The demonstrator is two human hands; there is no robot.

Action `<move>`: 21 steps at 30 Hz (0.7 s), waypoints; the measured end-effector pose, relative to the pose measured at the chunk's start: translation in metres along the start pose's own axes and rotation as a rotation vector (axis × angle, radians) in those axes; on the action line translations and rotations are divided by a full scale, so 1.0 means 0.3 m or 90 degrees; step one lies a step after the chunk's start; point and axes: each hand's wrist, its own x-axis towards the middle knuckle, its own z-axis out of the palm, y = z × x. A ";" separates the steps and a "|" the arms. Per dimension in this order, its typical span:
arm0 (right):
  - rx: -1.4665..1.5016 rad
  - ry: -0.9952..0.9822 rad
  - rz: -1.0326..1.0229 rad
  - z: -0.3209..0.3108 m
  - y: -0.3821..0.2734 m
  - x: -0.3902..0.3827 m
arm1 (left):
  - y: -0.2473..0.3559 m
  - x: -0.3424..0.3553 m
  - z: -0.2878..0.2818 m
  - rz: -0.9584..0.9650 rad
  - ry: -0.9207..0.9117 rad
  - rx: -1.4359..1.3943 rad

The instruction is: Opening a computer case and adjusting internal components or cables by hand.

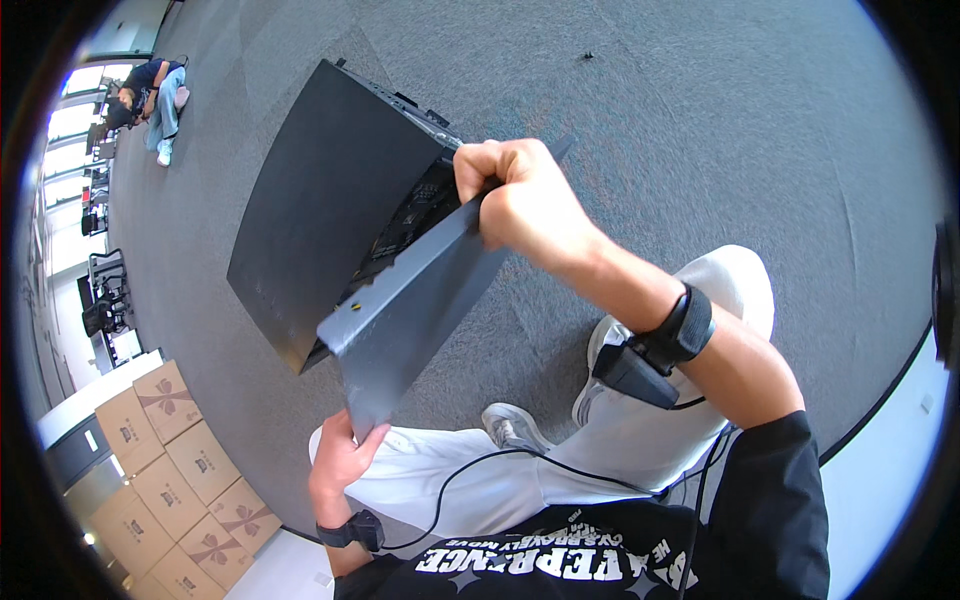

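Handling the panel (410, 325) seems the step: left hand (345, 455) pinching it, right hand (525, 200) gripping tight, beside the case (320, 190). Moving it likely needs both.

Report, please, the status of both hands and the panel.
Left hand and right hand gripping panel. Panel tilted beside open black case. Black cable nearby, apart from panel.

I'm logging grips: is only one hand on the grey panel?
No: left hand and right hand both grip the grey panel, at separate places.
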 end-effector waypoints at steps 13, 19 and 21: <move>-0.195 0.005 -0.237 0.151 -0.012 -0.080 | -0.026 0.012 0.064 -0.069 0.163 0.062; -0.182 -0.007 -0.239 0.142 -0.011 -0.086 | -0.017 0.031 0.074 -0.056 0.167 0.085; -0.183 0.012 -0.236 0.137 -0.023 -0.079 | 0.006 0.044 0.085 -0.059 0.168 0.081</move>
